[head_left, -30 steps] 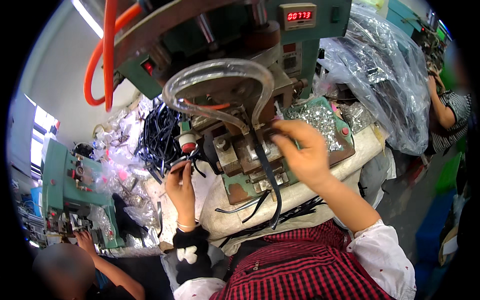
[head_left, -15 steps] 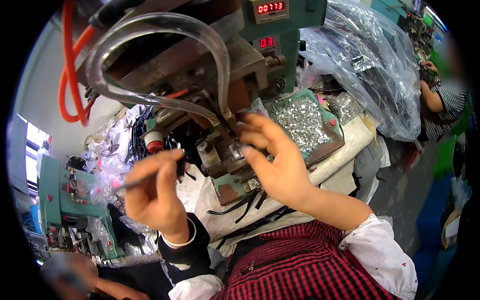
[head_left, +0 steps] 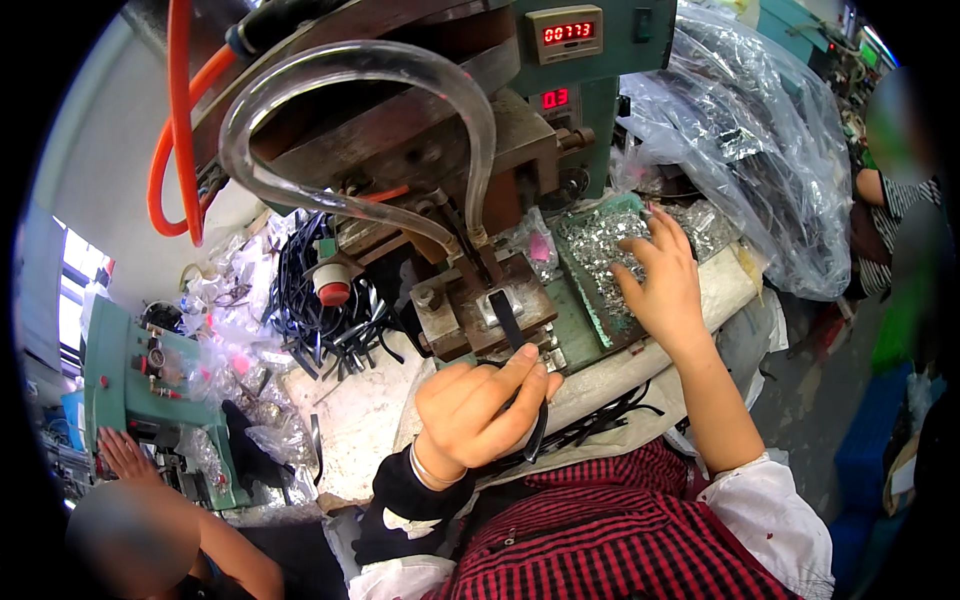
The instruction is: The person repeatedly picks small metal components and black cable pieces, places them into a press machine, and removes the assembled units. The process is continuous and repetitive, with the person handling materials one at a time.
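Hands at a press bench, black strap on the die block.

Left hand [head_left: 480,415] pinches the near end of a black strap [head_left: 507,318] between thumb and forefinger; the strap's far end lies on the metal block [head_left: 470,310] under the press [head_left: 420,130]. Right hand [head_left: 662,280], fingers spread, rests on a tray of small silver parts [head_left: 600,245]. A clear hose [head_left: 350,130] loops before the press. Loose black straps [head_left: 330,310] lie left. Clear plastic bag [head_left: 740,140] crowds the right; what is inside it is hard to make out. Another person's hand [head_left: 120,455] works at a green machine [head_left: 140,390], lower left.
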Tool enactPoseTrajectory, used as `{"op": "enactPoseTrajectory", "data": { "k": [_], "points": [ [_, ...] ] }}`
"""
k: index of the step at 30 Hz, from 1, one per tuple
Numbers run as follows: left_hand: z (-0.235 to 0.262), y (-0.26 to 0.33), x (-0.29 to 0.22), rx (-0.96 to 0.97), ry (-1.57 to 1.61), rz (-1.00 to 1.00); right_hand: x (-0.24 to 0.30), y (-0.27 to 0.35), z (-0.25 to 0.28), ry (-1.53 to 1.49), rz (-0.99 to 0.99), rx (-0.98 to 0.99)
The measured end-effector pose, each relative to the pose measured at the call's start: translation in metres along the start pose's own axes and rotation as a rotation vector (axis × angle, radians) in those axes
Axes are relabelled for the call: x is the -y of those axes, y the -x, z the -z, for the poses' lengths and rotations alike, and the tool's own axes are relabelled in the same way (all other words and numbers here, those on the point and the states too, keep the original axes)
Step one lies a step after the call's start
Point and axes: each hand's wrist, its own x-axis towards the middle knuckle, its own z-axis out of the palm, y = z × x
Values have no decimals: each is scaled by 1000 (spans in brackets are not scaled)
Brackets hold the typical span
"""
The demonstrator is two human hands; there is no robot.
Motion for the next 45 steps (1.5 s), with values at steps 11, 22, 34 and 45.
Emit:
{"op": "enactPoseTrajectory", "data": {
  "k": [11, 22, 34, 45],
  "points": [
    [9, 7, -18, 3, 27, 153, -9, 5, -15, -190, -10, -203],
    [89, 39, 28, -183, -491, 623, -7, 4, -25, -460, -157, -83],
    [38, 163, 97, 193, -313, 1251, -30, 44, -3, -557, -311, -263],
    [22, 132, 46, -217, 370, 1293, 112, -5, -16, -1202, -191, 29]
  ]
}}
